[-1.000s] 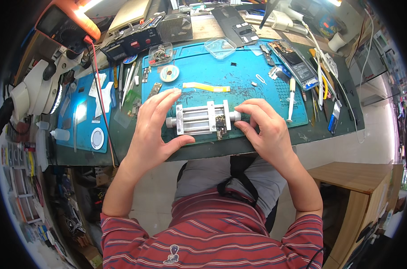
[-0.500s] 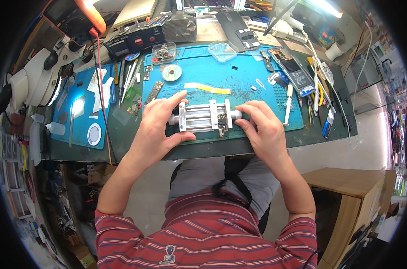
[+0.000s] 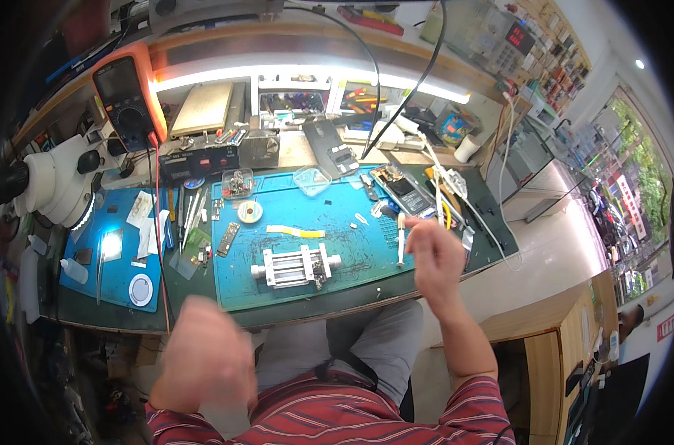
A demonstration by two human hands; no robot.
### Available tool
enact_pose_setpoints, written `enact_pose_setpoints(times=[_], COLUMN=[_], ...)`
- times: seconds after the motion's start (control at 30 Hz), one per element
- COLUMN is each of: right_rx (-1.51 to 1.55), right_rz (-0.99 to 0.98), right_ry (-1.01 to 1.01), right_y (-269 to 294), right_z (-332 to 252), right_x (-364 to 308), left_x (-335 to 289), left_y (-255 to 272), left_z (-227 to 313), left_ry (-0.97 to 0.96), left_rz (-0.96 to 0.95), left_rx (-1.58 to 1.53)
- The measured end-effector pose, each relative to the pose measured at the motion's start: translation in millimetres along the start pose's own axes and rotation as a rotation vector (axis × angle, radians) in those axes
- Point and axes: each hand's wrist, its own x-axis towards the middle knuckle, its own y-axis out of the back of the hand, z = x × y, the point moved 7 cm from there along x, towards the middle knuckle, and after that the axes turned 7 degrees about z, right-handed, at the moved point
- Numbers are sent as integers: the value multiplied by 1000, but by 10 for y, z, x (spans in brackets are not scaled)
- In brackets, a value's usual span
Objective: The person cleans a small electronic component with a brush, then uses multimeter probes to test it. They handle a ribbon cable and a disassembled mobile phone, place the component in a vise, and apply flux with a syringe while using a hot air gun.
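Observation:
A metal clamp fixture (image 3: 286, 268) with two rails and end knobs lies on the blue mat, untouched by either hand. A small circuit board (image 3: 319, 268) sits in its right jaw. My right hand (image 3: 437, 256) is raised at the mat's right side, beside a syringe (image 3: 401, 245). Its fingers are curled in; whatever they hold, if anything, is hidden. Low at the left, in front of the table edge, my left hand (image 3: 207, 352) is smeared by motion, so its fingers cannot be read. A yellow-and-white flex cable (image 3: 296, 232) lies just behind the fixture.
Behind the fixture are a solder spool (image 3: 249, 212), a clear box of small parts (image 3: 237, 183) and an open phone (image 3: 400, 187). Pliers and cables crowd the right. A microscope (image 3: 51, 178) and an orange multimeter (image 3: 130, 96) stand left, its leads (image 3: 157, 222) crossing the mat.
Both hands have let go of the clamp fixture. My right hand has moved right toward the syringe, my left down toward my lap. The view has tilted up and turned right.

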Motion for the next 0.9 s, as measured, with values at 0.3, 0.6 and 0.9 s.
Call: enact_pose_setpoints(times=[0.3,0.6,0.9], right_rx=[74,-1167,-704], right_rz=[451,89,61], right_ry=[434,-206,-374], right_y=[84,75,-72], right_z=[-1591,-1135,-386], right_x=[2227,4876,4930], left_x=[258,344,1257], left_y=[231,339,918], left_z=[700,-163,-1375], left_ry=[-223,-205,312], left_rz=[178,-89,229], left_rx=[-666,97,197])
